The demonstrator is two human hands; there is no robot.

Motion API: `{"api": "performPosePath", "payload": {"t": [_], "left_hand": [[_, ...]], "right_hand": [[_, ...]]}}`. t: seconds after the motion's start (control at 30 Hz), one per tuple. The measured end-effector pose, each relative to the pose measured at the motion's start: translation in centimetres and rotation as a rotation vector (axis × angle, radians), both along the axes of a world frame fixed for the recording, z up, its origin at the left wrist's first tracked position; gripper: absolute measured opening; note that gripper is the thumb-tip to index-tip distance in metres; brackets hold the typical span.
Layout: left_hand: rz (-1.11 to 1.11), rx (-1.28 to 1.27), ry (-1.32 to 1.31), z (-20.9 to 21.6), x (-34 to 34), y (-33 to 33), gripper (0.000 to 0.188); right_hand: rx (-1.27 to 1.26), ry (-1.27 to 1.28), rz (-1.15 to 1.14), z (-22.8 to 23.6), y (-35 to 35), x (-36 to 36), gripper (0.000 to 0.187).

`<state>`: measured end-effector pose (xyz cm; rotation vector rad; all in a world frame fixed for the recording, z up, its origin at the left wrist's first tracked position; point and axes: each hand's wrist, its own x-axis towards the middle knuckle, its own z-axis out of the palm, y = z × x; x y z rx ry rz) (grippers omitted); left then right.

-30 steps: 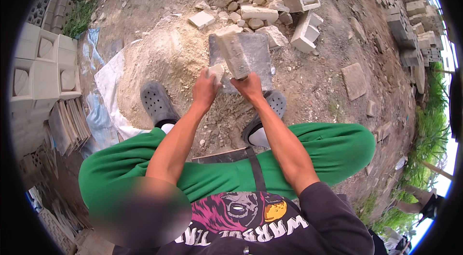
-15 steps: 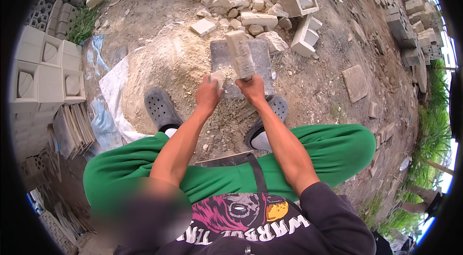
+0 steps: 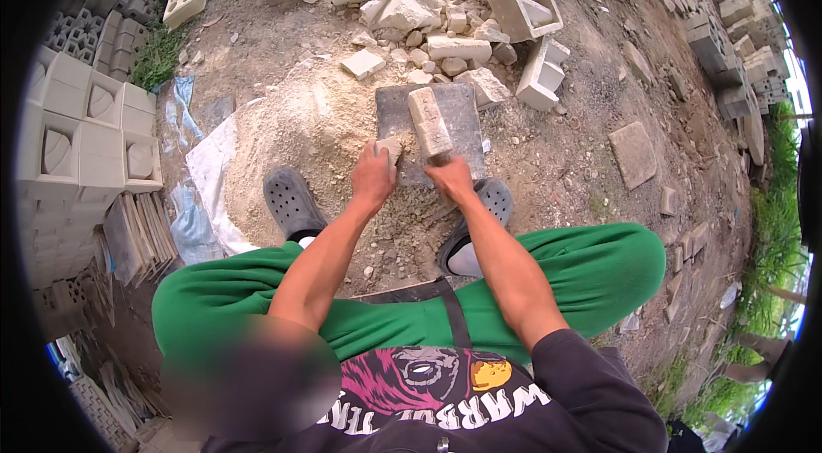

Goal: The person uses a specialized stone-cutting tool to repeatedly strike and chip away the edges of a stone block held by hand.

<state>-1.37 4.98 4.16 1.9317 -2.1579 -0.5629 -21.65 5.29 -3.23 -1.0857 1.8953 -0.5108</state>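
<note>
My right hand (image 3: 450, 176) is closed round the short handle of a dusty, block-headed mallet (image 3: 430, 122). The mallet's long head is over a dark flat slab (image 3: 467, 132) on the ground; I cannot tell whether they touch. To its left, my left hand (image 3: 374, 175) grips a pale chunk of broken block (image 3: 390, 147) at the slab's near left edge. Crumbs lie between the chunk and the mallet. A mound of pale crushed grit (image 3: 295, 123) spreads left of the slab, partly over a white sheet (image 3: 210, 163).
Broken pale blocks and stones (image 3: 458, 48) are heaped beyond the slab. Decorative blocks (image 3: 103, 140) are stacked at the left, above leaning boards (image 3: 137, 235). My grey clogs (image 3: 293, 203) flank the work spot. A flat stone (image 3: 632, 153) lies to the right; a person's legs (image 3: 758, 359) show far right.
The mallet head has come down and nearer to me, and looks less smeared. My left hand still holds the chunk at almost the same place. The whole view has shifted slightly.
</note>
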Motion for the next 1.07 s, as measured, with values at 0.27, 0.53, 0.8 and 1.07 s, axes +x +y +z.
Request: {"api": "performPosePath", "payload": {"t": [0.27, 0.53, 0.8, 1.07], "left_hand": [[-0.009, -0.032, 0.026, -0.8, 2.2, -0.7, 0.029], [-0.033, 0.000, 0.017, -1.1, 2.8, -1.1, 0.038], [-0.005, -0.018, 0.077, -1.1, 2.1, -0.8, 0.037], [0.015, 0.012, 0.046, -1.6, 2.5, -0.7, 0.033]], "right_hand": [[0.006, 0.037, 0.120, 5.1, -0.3, 2.0, 0.030], [-0.003, -0.019, 0.118, 4.3, 0.7, 3.4, 0.035], [-0.223, 0.041, 0.182, 6.1, 0.3, 3.5, 0.043], [-0.124, -0.040, 0.163, 6.6, -0.6, 2.6, 0.031]]}}
